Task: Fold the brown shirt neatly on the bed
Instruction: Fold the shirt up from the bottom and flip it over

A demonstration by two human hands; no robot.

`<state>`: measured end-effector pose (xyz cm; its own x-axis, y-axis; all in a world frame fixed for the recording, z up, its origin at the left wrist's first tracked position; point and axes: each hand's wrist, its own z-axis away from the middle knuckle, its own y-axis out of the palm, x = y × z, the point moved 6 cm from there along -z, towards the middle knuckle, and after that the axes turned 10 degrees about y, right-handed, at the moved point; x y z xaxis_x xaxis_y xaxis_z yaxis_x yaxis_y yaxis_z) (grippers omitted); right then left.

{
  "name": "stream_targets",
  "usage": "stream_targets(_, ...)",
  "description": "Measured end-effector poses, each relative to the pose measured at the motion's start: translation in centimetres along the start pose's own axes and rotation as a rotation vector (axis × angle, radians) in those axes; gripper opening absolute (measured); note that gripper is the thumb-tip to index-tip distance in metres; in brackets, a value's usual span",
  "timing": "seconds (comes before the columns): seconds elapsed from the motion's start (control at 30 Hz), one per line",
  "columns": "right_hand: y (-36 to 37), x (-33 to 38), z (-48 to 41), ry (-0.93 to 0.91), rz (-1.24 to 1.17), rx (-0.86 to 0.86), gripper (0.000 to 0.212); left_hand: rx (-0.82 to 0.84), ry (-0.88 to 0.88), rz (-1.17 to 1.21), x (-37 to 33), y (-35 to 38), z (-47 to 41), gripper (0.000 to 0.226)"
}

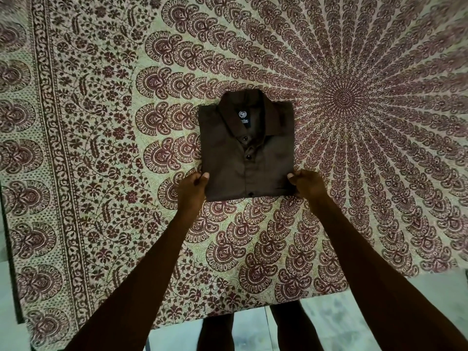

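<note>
Left grip (193,186) pinches the lower left corner of the brown shirt (228,153), thumb on top of the cloth. Right grip (307,184) pinches the lower right corner the same way. Shirt is folded into a neat rectangle and lies flat on the bed (101,138), near mid-view, front up, collar (263,107) at the far end. Black label (245,119) with a white logo sits inside the collar, its text partly hidden. Dark buttons (245,138) run down the centre. Bed is covered by a cream sheet (76,224) with a maroon mandala print. Pale floor (417,307) and the person's legs (217,333) show below the near bed edge.
</note>
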<state>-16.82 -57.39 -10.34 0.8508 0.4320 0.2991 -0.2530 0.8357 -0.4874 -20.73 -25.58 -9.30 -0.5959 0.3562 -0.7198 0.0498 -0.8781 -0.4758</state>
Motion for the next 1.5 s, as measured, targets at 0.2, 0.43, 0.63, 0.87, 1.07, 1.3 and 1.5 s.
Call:
stream_targets(0.2, -0.1, -0.9, 1.8, -0.067, -0.337, 0.068, 0.024, 0.096, -0.168, 0.170, 2.2, 0.3, -0.5, 0.029)
stream_targets(0.43, -0.4, -2.0, 1.8, -0.032, -0.541, -0.022, 0.020, -0.033, -0.200, 0.318, 3.0, 0.4, -0.2, 0.033)
stream_targets(0.63, -0.2, -2.1, 1.8, -0.094, -0.566, -0.026, 0.016, -0.084, -0.180, 0.159, 3.6, 0.3, -0.7, 0.027)
stream_targets(0.87, -0.4, -4.1, 1.4, -0.011, -0.556, 0.300, 0.017, 0.102, -0.156, 0.216, 4.3, -0.4, 0.8, 0.024)
stream_targets(1.07, -0.4, -2.8, 1.4, -0.034, -0.450, 0.195, 0.009, 0.118, -0.129, 0.171, 3.7, 0.0, 0.9, 0.024)
stream_targets(1.3, -1.0, -3.1, 1.2, -0.040, -0.535, 0.085, 0.012, 0.051, 0.014, -0.090, 3.0, -0.5, 1.2, 0.010)
stream_targets(1.5, -0.2, -3.7, 0.8, -0.018, -0.539, -0.066, 0.018, -0.029, 0.062, -0.320, 1.5, -0.5, 1.5, 0.020)
